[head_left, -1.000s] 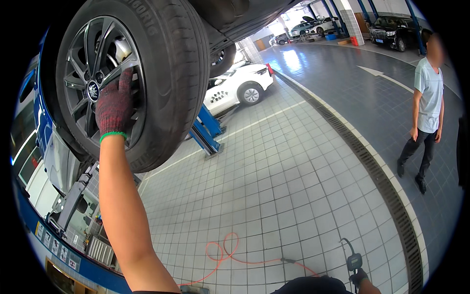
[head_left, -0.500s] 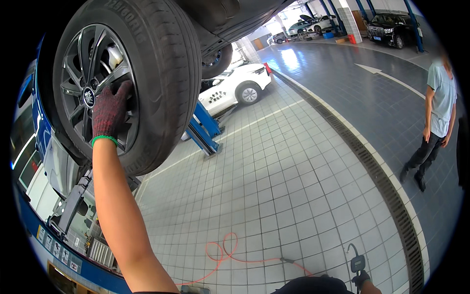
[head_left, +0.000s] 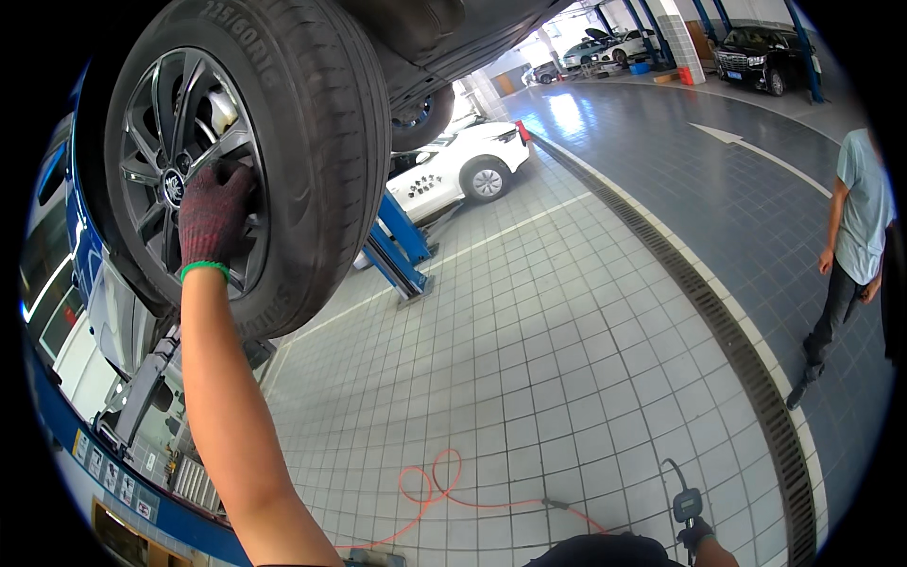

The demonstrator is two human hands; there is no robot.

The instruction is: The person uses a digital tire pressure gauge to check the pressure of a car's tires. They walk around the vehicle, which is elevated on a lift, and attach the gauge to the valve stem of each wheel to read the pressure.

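Gloved left hand [head_left: 213, 213] lay flat on raised wheel [head_left: 241, 156], gripping nothing; right hand [head_left: 697, 537] held inflator gauge [head_left: 687, 505] low.

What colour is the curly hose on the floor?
The hose is orange, lying in loops on the grey tiled floor; the head view shows it best.

A: What is covering the ground here?

B: Pale square tiles [head_left: 567, 359] are covering the near floor, and a long drain grate [head_left: 727, 331] is running beside a dark glossy lane [head_left: 718, 180].

A: And further back?

B: Daylight is shining on parked cars, white [head_left: 453, 175] and black [head_left: 756, 66].
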